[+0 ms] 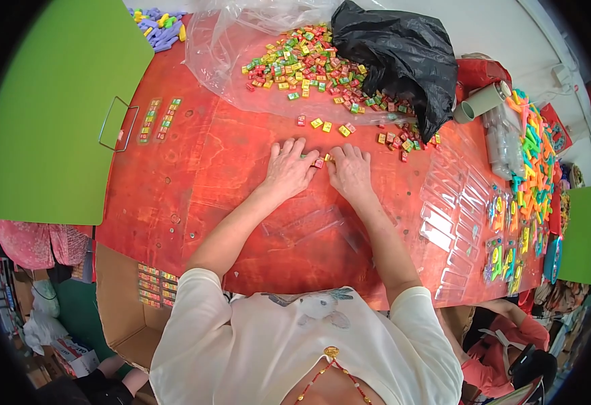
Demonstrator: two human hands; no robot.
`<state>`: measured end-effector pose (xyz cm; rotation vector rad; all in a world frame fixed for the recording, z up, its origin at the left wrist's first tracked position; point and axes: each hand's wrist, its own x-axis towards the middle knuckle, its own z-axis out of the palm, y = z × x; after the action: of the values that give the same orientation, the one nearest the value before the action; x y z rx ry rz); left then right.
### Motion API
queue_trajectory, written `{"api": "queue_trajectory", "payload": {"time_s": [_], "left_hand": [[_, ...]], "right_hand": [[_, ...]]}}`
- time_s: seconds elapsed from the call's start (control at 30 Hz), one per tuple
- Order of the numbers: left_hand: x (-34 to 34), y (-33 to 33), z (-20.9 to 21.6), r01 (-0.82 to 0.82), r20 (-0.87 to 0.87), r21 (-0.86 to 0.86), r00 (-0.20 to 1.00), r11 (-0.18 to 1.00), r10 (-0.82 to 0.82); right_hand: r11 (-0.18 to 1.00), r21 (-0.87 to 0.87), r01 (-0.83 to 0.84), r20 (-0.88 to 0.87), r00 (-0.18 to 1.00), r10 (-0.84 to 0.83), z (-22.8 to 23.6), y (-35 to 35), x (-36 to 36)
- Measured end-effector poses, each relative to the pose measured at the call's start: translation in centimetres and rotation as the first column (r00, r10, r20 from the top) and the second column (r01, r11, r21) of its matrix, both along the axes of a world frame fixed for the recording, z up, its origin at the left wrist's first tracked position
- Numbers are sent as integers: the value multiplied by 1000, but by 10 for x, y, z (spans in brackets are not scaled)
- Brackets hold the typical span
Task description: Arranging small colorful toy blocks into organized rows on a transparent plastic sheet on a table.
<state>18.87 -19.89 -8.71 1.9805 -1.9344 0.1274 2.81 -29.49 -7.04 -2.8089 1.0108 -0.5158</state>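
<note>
At the middle of the red table [194,182], my left hand [289,169] has its thumb and forefinger closed at a small pink-red wrapped candy [319,163]. Facing it, my right hand [351,170] pinches at a yellow candy [328,157] beside the pink one. The fingertips partly cover these pieces. A few loose yellow and red candies [317,123] lie just beyond my fingers. Between my forearms rests a clear plastic strip tray [309,223]; I cannot make out anything in it.
A candy heap [302,57] lies on clear plastic sheeting, beside a black bag [400,50]. Two filled strips [148,121] lie left, near a green panel [45,101]. Clear trays [454,223] and colourful toy pieces [535,155] are right. A cardboard box [123,304] holds filled strips. Another person [505,344] sits lower right.
</note>
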Motion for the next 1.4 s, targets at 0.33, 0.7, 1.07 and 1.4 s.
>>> {"api": "queue_trajectory", "payload": {"time_s": [0.33, 0.7, 1.07, 1.4], "left_hand": [[51, 32, 27, 27, -285, 122, 958, 992, 9], [28, 16, 29, 82, -87, 226, 994, 971, -64], [1, -5, 22, 36, -71, 178, 997, 983, -23], [-5, -4, 5, -59, -75, 37, 995, 998, 61]], "right_hand": [[979, 197, -46, 82, 996, 30, 8, -5, -26], [998, 26, -51, -53, 997, 52, 7, 2, -29], [994, -69, -79, 24, 996, 81, 8, 2, -8], [1000, -14, 27, 95, 995, -25, 10, 16, -7]]}}
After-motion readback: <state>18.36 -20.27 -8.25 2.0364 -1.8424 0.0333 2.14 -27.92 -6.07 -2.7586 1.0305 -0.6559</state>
